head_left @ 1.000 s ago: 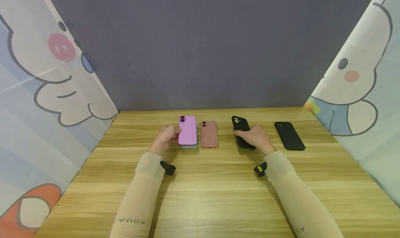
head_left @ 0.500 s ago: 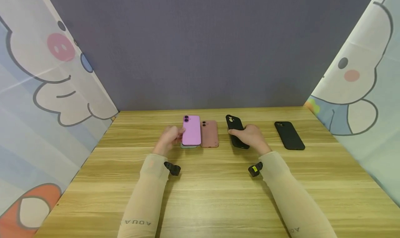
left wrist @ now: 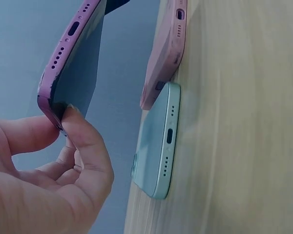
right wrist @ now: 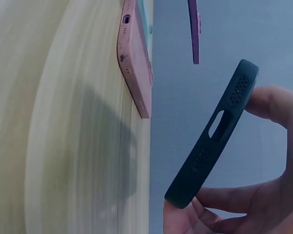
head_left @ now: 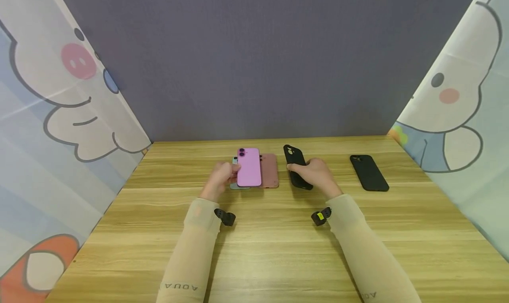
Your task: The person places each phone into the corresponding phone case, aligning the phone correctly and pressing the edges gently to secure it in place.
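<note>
My left hand [head_left: 222, 175] pinches a purple phone [head_left: 249, 167] by its left edge, thumb on the back and a finger beneath. In the left wrist view the phone is raised above a light green phone [left wrist: 155, 141] and a pink phone [left wrist: 163, 53], which lie side by side on the table. With thumb and fingers across its width, my right hand [head_left: 316, 174] grips a black phone case [head_left: 297, 167]. The right wrist view has this case [right wrist: 212, 134] tilted and off the table, its port cutout facing the camera.
Right of my right hand, another black phone case [head_left: 369, 172] lies on the wooden table [head_left: 270, 254]. A dark grey panel [head_left: 254, 64] stands along the back edge. Cartoon-printed cloths [head_left: 449, 117] flank both sides.
The purple phone has moved right in my left hand, uncovering the light green phone's left side and overlapping the pink one. My right hand has brought the black case left, tilting it more.
</note>
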The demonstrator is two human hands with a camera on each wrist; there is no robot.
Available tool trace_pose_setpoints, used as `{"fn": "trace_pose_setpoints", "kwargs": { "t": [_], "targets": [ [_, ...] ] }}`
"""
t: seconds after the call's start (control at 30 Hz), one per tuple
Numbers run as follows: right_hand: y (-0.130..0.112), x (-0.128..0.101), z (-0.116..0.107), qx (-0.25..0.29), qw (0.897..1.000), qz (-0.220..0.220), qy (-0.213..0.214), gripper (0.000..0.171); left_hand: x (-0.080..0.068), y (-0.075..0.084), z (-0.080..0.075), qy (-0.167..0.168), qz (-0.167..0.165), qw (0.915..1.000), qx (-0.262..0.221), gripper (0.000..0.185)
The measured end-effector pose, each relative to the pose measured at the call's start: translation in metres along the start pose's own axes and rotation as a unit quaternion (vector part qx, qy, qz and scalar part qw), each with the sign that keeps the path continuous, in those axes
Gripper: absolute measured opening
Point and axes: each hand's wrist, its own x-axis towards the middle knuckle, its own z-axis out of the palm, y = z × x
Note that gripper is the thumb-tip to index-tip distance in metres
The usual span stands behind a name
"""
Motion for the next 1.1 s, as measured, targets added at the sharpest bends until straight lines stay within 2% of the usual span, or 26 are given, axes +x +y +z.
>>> {"fn": "trace_pose_setpoints", "kwargs": {
  "t": [0.23,0.63,1.1],
  "targets": [
    [-0.005,0.0,0.0,0.0,1.0,0.011,-0.004,0.087,-0.001,0.001,0.008,-0.006,-0.003,0.9999,-0.009,0.011],
    [-0.015,0.0,-0.001,0.047,0.999,0.007,-0.008,0.088,-0.001,0.001,0.015,-0.004,-0.003,0.9999,-0.015,0.01],
    [-0.017,0.002,0.005,0.042,0.999,0.009,-0.004,0.088,0.001,0.001,0.018,-0.011,0.002,0.9998,-0.018,0.012]
  ]
}}
